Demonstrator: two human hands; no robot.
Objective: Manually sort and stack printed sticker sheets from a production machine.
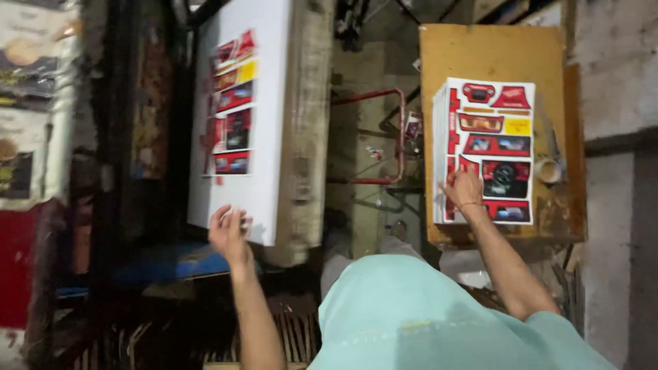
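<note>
Left hand [229, 233] pinches the bottom edge of a large printed sheet [247, 116]; right hand [465, 190], grip released, rests flat atop the sheet stack [488, 151] on a desk [493, 51].

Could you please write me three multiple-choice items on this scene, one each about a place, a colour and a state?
1. Where does the stack of red printed white sheets lie?
A. On the worn yellow wooden board
B. On the floor
C. On the person's lap

2. What colour is the person's garment?
A. Black
B. Pale mint green
C. Orange

3. What is the right hand doing?
A. Hanging in the air, clear of everything
B. Resting on the stack's lower left part
C. Clutching the red metal tube frame

Answers:
1 A, the sheets sit on the board, whose bare edges show around them.
2 B, the cloth at the bottom of the view is pale green.
3 B, its fingers lie on the top sheet, while the left hand is at the lower corner of the large white printed sheet.
</note>
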